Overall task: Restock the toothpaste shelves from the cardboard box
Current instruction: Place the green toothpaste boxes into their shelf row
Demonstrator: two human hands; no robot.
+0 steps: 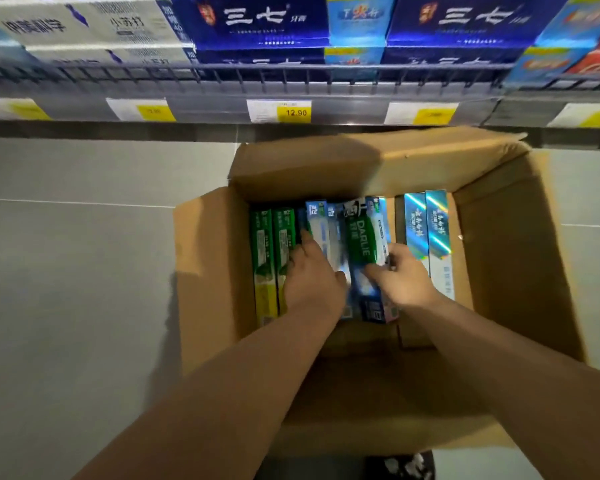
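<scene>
1. On the grey tiled floor [84,254] below the shelf [215,98] sits the cardboard box [208,271] with its flaps folded out. Both bare forearms reach down into it from the bottom edge of the head view.
2. Inside, toothpaste cartons stand on edge in a row: two green cartons [265,258] at the left, then a blue-white carton [321,223], a green DARLIE carton [361,237], and two holographic cartons [426,230] at the right.
3. The left hand [310,271] is knuckles-up. Its fingers dip into the gap beside the green cartons and its thumb lies on the other side, so it grips the blue-white carton.
4. The right hand [400,275] is close beside it – thumb on the DARLIE carton's face, fingers curled over its right edge, pinching it.
5. Up on the shelf, white cartons [84,26] and dark blue cartons [257,22] stand behind a wire rail, above a price tag [279,110] reading 12.90.
</scene>
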